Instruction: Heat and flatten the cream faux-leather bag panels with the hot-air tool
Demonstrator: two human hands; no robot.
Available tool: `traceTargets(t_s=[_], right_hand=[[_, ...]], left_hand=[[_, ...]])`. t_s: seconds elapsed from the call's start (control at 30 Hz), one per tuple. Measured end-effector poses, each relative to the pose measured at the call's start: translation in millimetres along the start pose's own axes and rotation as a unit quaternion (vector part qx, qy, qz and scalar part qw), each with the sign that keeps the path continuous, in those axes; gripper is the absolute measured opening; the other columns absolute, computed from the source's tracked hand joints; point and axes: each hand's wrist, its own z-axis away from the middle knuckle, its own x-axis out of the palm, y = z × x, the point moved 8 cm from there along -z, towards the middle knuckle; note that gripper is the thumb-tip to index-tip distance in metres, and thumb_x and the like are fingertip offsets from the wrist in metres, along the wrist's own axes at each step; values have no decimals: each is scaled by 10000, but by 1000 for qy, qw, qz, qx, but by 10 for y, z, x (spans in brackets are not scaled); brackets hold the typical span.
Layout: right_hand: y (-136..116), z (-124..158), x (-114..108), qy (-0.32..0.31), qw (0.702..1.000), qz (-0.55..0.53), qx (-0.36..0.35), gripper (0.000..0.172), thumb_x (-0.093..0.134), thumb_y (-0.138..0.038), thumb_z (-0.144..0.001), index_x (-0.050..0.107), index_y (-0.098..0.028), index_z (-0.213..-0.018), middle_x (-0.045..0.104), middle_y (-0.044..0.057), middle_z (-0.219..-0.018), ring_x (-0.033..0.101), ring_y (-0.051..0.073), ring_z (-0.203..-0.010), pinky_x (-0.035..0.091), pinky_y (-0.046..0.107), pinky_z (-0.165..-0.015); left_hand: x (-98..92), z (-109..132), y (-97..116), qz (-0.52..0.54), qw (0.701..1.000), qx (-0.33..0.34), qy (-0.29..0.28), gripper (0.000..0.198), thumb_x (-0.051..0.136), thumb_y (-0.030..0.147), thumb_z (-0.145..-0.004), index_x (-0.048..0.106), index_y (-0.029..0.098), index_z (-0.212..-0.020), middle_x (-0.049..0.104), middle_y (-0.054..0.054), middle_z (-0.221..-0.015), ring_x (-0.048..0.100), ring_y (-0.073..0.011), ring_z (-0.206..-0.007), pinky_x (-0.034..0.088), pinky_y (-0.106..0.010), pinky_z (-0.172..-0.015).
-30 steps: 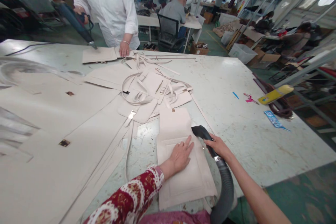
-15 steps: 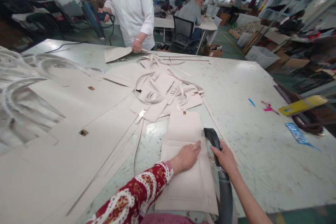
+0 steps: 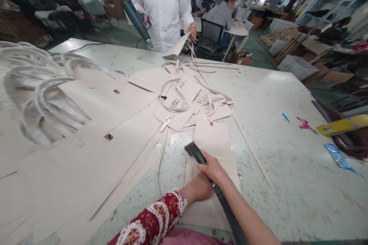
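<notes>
A pale beige bag piece [image 3: 212, 138] lies on the table in front of me, its small metal clasp at the far end. My right hand [image 3: 214, 168] grips a black nozzle [image 3: 196, 152] with a hose running back toward me; the nozzle's tip is at the left edge of the bag piece. My left hand [image 3: 199, 188], below a red patterned sleeve, rests on the bag piece under my right wrist. Its fingers are hidden behind the right hand and hose. Beyond the bag piece are beige straps and flaps [image 3: 175, 118] with metal buckles.
Large beige pieces [image 3: 71, 168] and looped handles [image 3: 43, 95] cover the left side. Across the table a person [image 3: 161, 7] holds a heat gun [image 3: 138, 23] and a beige piece [image 3: 176, 48]. At right lie a yellow object [image 3: 342, 124], pink scissors [image 3: 305, 124] and a blue packet [image 3: 339, 157].
My right hand and the nozzle have moved left across the bag piece, over my left hand, which has drawn nearer to me. The other person has lifted a beige piece and raised the heat gun.
</notes>
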Motion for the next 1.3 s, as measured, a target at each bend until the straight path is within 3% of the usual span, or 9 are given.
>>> traceTargets(t_s=[0.23,0.43,0.57,0.67,0.83,0.97,1.07,1.17,1.3], right_hand=[[28,75,-15,-30,999,14,-5,629,505,-135,-595,507,-198,-1220,667,22,-980,560,239,-980,386,344,-914],[-70,-135,33,14,999,-15,-29,603,541,-198,-645,477,-180,-1244,562,34,-1198,498,236,-1086,328,345,-980],[-92,106,-257,68,997,-40,-8,599,529,-271,-714,395,-211,-1295,641,15,-948,593,197,-821,470,307,-758],[64,321,-464,117,989,-66,57,619,557,-327,-716,372,-228,-1298,565,-42,-634,530,146,-509,439,251,-479],[331,457,-396,112,987,-67,92,640,581,-331,-708,361,-243,-1303,518,-65,-567,481,121,-457,406,234,-458],[469,539,-315,106,989,-46,93,658,565,-319,-705,352,-217,-1320,575,-45,-641,497,132,-495,418,247,-492],[452,629,-313,108,991,-29,72,651,559,-289,-689,385,-190,-1308,649,18,-917,597,196,-768,468,298,-719],[391,708,-247,87,995,-20,49,660,543,-256,-686,373,-178,-1319,546,51,-1217,495,228,-1105,357,332,-954],[401,710,-62,55,997,0,53,678,538,-231,-668,373,-195,-1325,584,36,-1173,512,229,-1096,398,317,-912]], left_hand=[[-67,3,-8,46,999,2,21,271,389,130,-807,604,123,-972,642,-87,-977,488,-231,-1077,313,-360,-1001],[-306,118,-52,90,988,-37,120,430,389,189,-806,421,146,-1233,470,-98,-1258,349,-244,-1205,246,-403,-1042],[-714,638,-664,163,882,-310,316,465,421,153,-733,390,141,-1197,492,-124,-1160,436,-226,-1104,364,-394,-945],[-796,907,-1096,168,798,-472,334,399,442,177,-750,397,138,-1145,527,-106,-1046,512,-191,-967,442,-326,-809],[-797,697,-1328,129,838,-457,269,169,442,123,-754,515,169,-899,542,-11,-739,519,-130,-667,429,-245,-617],[-739,571,-1172,81,895,-362,246,190,395,70,-783,552,175,-784,528,-31,-822,495,-136,-764,404,-255,-693],[-681,553,-1039,56,927,-291,229,184,411,115,-818,575,173,-759,522,-43,-803,477,-158,-789,391,-289,-725],[-672,597,-976,37,935,-258,240,205,394,134,-840,595,173,-855,519,-62,-834,467,-172,-814,383,-317,-734],[-694,678,-951,23,927,-253,275,244,377,88,-814,597,154,-898,515,-80,-855,466,-177,-819,385,-329,-726]])
